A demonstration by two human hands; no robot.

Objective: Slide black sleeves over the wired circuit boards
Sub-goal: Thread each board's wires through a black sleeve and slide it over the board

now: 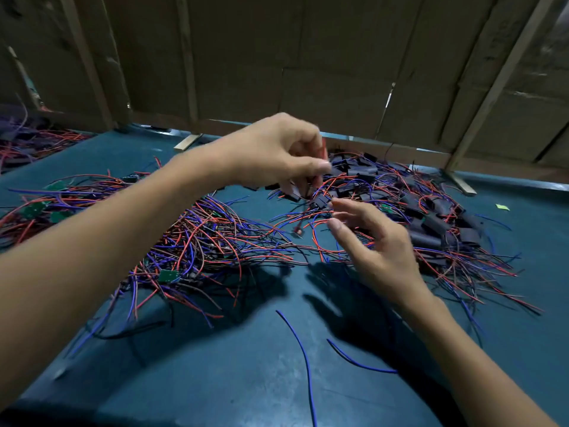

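Observation:
My left hand (pixel 277 149) hovers above the table's middle, its fingers curled and pinching a bundle of red and dark wires whose red ends stick up by the thumb. A small black sleeved piece (pixel 320 201) hangs just below it. My right hand (pixel 372 245) is lower and to the right, fingers spread and relaxed, fingertips close to that piece and holding nothing. A pile of black sleeves (pixel 431 217) mixed with wires lies at the right. A heap of wired green circuit boards (pixel 197 241) lies at the left centre.
The green table mat (pixel 234 365) carries two loose blue wires (pixel 303 355) near the front. More wired boards (pixel 40 208) lie at the far left. A cardboard and wood-strip wall (pixel 308 72) closes off the back. A small green scrap (pixel 502 207) lies at the right.

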